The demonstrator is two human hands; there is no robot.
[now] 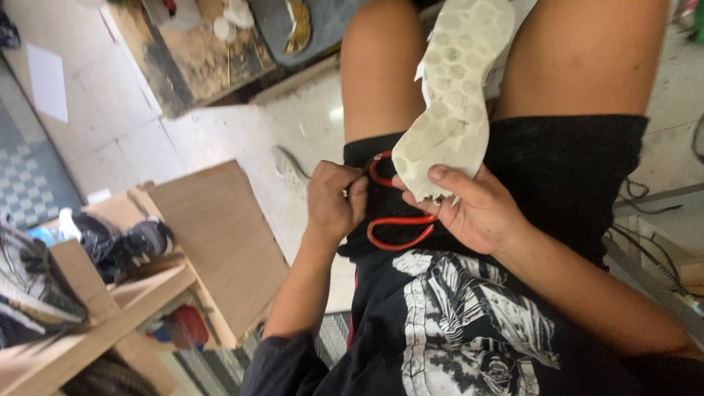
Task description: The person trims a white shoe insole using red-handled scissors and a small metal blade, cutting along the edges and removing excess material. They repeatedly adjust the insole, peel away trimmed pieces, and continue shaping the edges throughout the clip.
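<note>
A pale shoe sole (455, 88) with a hexagon tread pattern lies along my lap, between my bare thighs. My right hand (480, 213) grips its near, ragged end, with the thumb on top. Red-handled scissors (396, 224) rest on my black shorts (565, 169), just under that hand. My left hand (331, 204) is closed around a thin dark tool (362, 173) whose tip is close to the scissors' handle and the sole's edge. What kind of tool it is cannot be made out.
A wooden shelf (110, 315) at the lower left holds several sneakers (121, 246). A brown board (220, 235) leans beside it. A white shoe (290, 172) lies on the tiled floor. A worn workbench (191, 51) stands ahead, and cables (653, 249) run at the right.
</note>
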